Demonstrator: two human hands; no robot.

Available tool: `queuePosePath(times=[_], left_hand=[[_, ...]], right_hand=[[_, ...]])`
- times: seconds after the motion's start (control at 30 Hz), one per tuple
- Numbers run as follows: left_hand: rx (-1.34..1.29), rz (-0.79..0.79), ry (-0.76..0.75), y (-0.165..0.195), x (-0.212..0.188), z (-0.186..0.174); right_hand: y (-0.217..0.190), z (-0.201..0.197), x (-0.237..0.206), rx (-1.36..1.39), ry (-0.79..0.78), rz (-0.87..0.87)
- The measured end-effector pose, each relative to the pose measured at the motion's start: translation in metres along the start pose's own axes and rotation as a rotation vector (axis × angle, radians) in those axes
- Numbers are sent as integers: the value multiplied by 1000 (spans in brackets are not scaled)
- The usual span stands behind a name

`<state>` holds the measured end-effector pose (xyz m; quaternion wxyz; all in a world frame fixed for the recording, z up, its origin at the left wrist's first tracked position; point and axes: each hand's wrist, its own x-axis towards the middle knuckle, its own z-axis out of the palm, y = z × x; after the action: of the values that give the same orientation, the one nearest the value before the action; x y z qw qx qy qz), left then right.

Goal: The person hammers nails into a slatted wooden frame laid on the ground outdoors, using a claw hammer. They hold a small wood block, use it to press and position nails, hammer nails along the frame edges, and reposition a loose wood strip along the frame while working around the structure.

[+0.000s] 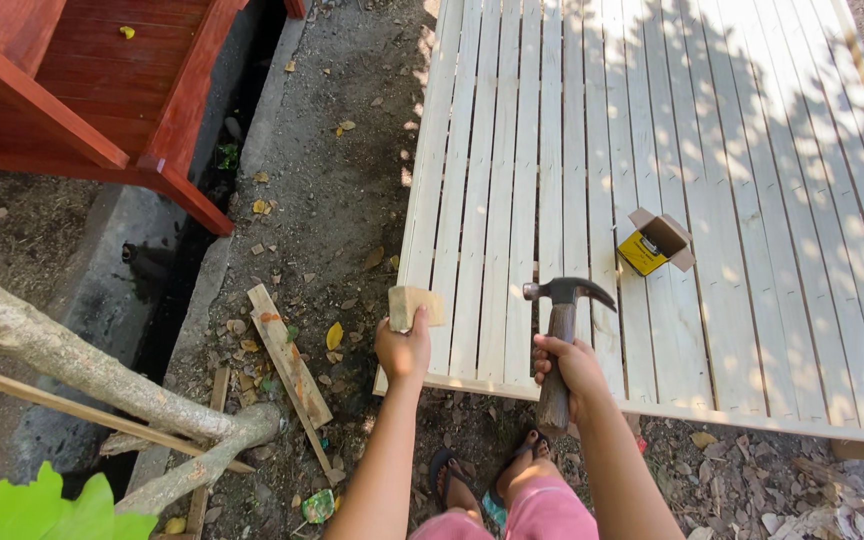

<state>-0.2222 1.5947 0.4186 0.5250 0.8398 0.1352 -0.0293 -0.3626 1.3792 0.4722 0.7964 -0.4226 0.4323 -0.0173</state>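
I count one hammer [560, 330] and one small wood block [413, 303]. At 2 o'clock I see one little yellow box [654, 243], open. One big slat panel [702, 150] lies flat. At 11 o'clock stands one red wood frame [102, 90]. Two feet in sandals [482, 470] show at 6 o'clock.

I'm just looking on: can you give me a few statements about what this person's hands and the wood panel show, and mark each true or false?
1. The right hand grips a claw hammer. True.
2. The left hand is empty. False: it holds a small wooden block.
3. An open yellow cardboard box sits on the slatted panel. True.
4. The panel is painted red. False: it is pale bare wood; the red furniture stands apart.
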Motion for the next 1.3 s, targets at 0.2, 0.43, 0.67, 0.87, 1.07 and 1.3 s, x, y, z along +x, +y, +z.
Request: queuePosePath(times=[0.2, 0.43, 0.67, 0.87, 1.07, 1.3], left_hand=[[6, -108, -85, -43, -11, 3], [129, -258, -176, -61, -23, 21], [258, -333, -142, -75, -32, 40], [232, -316, -104, -98, -34, 51], [95, -346, -87, -101, -32, 56], [23, -249, -218, -102, -33, 76]], right_hand=[[39, -14, 46, 46, 111, 134], [66, -31, 59, 132, 137, 210], [77, -64, 55, 135, 146, 197], [91, -91, 60, 130, 153, 213], [104, -109, 65, 146, 157, 230], [111, -112, 66, 59, 164, 235]])
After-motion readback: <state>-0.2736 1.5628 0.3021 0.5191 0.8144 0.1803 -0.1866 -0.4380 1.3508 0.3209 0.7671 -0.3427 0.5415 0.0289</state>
